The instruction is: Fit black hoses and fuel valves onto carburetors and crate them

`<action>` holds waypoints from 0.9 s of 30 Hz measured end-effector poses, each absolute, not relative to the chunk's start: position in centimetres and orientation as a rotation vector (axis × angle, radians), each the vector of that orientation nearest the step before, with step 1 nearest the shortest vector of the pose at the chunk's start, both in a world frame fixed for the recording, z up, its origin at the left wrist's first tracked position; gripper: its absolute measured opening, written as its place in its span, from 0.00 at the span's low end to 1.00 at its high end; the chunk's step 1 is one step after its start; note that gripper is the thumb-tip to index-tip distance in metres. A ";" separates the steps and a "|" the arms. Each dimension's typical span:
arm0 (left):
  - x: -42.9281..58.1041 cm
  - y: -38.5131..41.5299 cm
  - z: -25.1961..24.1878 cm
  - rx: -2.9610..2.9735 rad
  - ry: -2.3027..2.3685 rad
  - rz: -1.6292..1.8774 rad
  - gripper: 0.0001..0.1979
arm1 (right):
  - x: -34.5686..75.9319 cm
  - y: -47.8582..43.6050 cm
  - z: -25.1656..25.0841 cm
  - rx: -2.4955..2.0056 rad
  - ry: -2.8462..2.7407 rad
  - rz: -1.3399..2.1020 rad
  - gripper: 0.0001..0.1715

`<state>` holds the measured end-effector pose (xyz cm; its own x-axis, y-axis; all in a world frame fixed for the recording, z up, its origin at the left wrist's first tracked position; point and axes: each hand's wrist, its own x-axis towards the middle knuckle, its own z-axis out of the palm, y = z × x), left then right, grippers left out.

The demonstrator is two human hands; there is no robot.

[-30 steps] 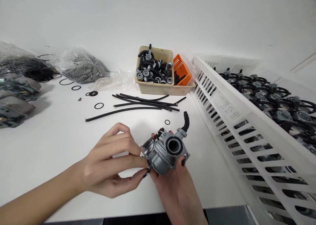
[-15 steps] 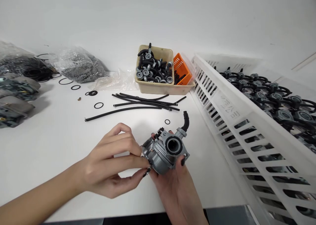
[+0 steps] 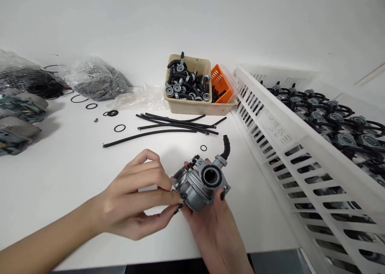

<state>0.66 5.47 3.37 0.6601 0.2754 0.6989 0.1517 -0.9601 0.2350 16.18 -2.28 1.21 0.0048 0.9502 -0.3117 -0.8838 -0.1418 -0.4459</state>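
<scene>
A grey metal carburetor (image 3: pixel 195 192) rests in my right hand (image 3: pixel 218 226), whose fingers wrap round it from below and behind, with the thumb on its front flange. A bent black rubber hose (image 3: pixel 226 148) sticks up from its top right, and its round bore faces me. At its lower left side my left hand (image 3: pixel 140 198) is closed in a pinch, thumb and forefinger together against the carburetor. Whatever lies between those fingertips is small, dark and mostly hidden. Just behind the carburetor a small black O-ring (image 3: pixel 203 148) lies on the white table (image 3: pixel 75 178).
Several black hoses (image 3: pixel 168 125) lie beyond my hands. A beige bin (image 3: pixel 198 107) of hose fittings and an orange basket (image 3: pixel 221 83) stand at the back. Along the right runs a white slotted crate (image 3: pixel 282 146) of carburetors. Bagged parts (image 3: pixel 99 79) and more carburetors (image 3: pixel 18 133) sit left.
Both hands stay nearly where they were, still on the carburetor. The view has shifted very slightly; nothing else visibly moved.
</scene>
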 end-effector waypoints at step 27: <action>0.5 6.1 3.6 2.790 0.473 1.409 0.10 | 16.1 -2.2 0.8 -0.643 -0.092 1.603 0.35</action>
<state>0.49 6.13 3.58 0.5581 0.2556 0.7894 0.2727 -0.9550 0.1164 16.08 -2.25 0.84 0.0021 0.9379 -0.3469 -0.8923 -0.1549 -0.4241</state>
